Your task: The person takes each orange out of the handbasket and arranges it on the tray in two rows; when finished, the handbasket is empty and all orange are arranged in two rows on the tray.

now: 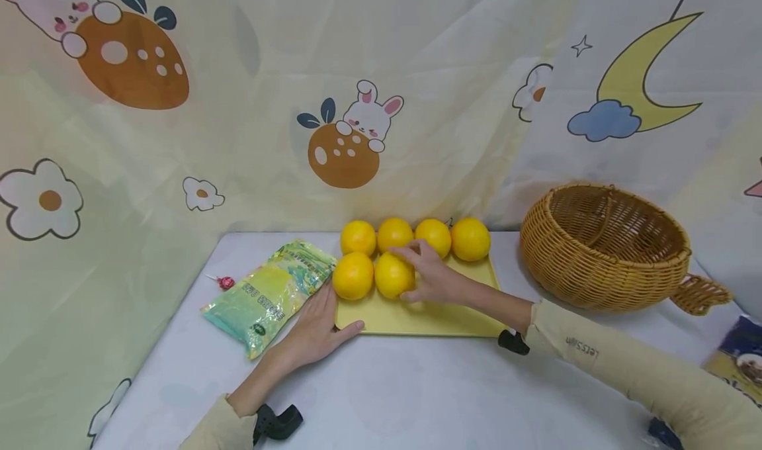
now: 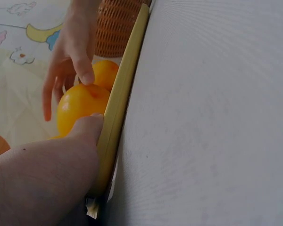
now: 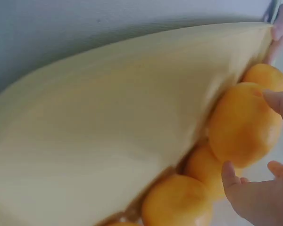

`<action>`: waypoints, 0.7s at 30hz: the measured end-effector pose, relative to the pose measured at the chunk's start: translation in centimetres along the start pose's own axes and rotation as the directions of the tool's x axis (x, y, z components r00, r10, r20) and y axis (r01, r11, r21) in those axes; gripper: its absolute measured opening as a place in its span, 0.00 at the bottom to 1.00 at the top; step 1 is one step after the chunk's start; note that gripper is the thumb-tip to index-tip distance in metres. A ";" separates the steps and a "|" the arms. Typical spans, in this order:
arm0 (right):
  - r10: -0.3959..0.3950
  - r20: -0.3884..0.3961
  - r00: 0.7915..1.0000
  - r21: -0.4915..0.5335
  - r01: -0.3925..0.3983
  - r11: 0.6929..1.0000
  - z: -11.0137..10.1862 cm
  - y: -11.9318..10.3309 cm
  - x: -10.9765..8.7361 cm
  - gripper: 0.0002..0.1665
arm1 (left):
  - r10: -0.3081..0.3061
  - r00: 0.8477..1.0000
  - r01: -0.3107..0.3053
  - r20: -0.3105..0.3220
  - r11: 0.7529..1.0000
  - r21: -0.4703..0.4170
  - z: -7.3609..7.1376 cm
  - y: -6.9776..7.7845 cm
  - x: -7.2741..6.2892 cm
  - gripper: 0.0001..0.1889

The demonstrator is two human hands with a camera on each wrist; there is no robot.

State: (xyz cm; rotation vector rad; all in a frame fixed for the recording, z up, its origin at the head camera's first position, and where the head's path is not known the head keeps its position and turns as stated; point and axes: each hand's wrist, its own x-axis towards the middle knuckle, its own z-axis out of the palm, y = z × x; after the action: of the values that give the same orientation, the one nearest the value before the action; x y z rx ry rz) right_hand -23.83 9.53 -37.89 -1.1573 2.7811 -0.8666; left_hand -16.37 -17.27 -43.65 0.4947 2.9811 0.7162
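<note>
My right hand (image 1: pixel 433 274) reaches over the yellow tray (image 1: pixel 428 317), fingers and thumb curved round an orange (image 1: pixel 395 276) in the front row. In the right wrist view, thumb and fingertips sit at opposite sides of that orange (image 3: pixel 245 125). Just left of it is another front-row orange (image 1: pixel 353 276); behind them several more, such as one at the right end (image 1: pixel 471 239), line the tray's back edge. My left hand (image 1: pixel 318 324) rests at the tray's left front corner, fingers fairly straight along its side and thumb by the front rim.
A green and yellow plastic packet (image 1: pixel 270 298) lies left of the tray, beside my left hand, with a red-wrapped lollipop (image 1: pixel 225 282) past it. A wicker basket (image 1: pixel 601 271) with a handle stands at the right. Dark blue packaging (image 1: pixel 738 357) shows at the right edge.
</note>
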 end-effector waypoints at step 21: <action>0.059 -0.319 0.946 0.130 -0.017 0.991 -7.5 0.4 -13.7 0.33 | -0.001 1.000 0.001 0.007 1.000 -0.007 0.1 -0.1 0.0 0.55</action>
State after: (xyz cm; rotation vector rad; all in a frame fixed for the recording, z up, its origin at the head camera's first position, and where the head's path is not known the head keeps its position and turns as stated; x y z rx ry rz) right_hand -15.68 22.43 -34.46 -1.0198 2.9274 -1.3161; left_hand -16.38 -17.30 -43.77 0.4937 2.9716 0.7226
